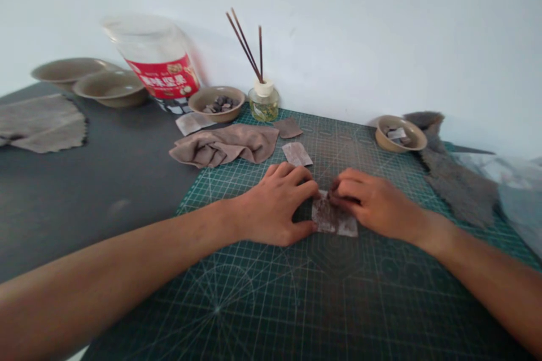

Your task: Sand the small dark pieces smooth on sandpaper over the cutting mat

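Observation:
A small pale patch with brown smears [328, 219] lies on the green cutting mat [262, 293]. My left hand [282, 206] rests at its left side, thumb and fingers apart, their tips at the patch's left edge. Over the patch's upper right part is my right hand [370, 200], its fingers pinched together; what they hold, if anything, is too small and blurred to name. Just behind my left hand lie another pale piece [297, 154] and a brown square piece [288, 127].
A crumpled brown cloth [228, 145], a bowl of dark bits [217, 104], a reed diffuser [263, 102] and a red-labelled jar [163, 70] stand behind to the left. Back right are another bowl [396, 134] and grey fuzzy fabric [461, 186]. Two bowls [112, 89] stand far left.

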`<control>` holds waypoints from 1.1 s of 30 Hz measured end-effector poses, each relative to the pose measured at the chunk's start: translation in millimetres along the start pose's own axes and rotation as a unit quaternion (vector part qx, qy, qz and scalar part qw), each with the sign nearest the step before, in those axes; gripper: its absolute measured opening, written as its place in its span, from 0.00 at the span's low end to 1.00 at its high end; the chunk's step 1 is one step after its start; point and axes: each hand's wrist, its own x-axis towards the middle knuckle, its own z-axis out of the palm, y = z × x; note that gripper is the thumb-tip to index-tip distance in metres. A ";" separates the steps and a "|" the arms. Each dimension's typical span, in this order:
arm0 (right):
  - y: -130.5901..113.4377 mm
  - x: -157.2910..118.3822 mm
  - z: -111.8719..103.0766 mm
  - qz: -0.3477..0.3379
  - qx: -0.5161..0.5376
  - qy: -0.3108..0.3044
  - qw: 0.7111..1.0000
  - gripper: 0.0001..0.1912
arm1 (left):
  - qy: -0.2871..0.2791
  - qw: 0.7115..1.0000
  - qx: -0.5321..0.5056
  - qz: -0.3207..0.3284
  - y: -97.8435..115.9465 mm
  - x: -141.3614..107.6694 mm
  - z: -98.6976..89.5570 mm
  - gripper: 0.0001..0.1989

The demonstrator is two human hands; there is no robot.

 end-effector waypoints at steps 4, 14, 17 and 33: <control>-0.9 1.7 -0.5 -0.020 0.044 -0.042 0.998 0.09 | 0.004 1.000 0.001 0.002 -1.0 0.5 0.2 0.23; 0.5 0.3 -2.0 -0.012 0.023 -0.035 0.999 0.06 | 0.009 1.000 0.003 0.003 0.7 -0.1 -0.1 0.23; -3.3 -1.0 1.6 -0.033 0.051 -0.047 0.997 0.07 | 0.009 1.000 0.004 0.004 0.7 -0.6 0.0 0.23; -1.2 3.9 -0.8 0.028 0.030 -0.013 0.999 0.06 | 0.026 1.000 0.001 0.008 0.2 -1.3 0.6 0.22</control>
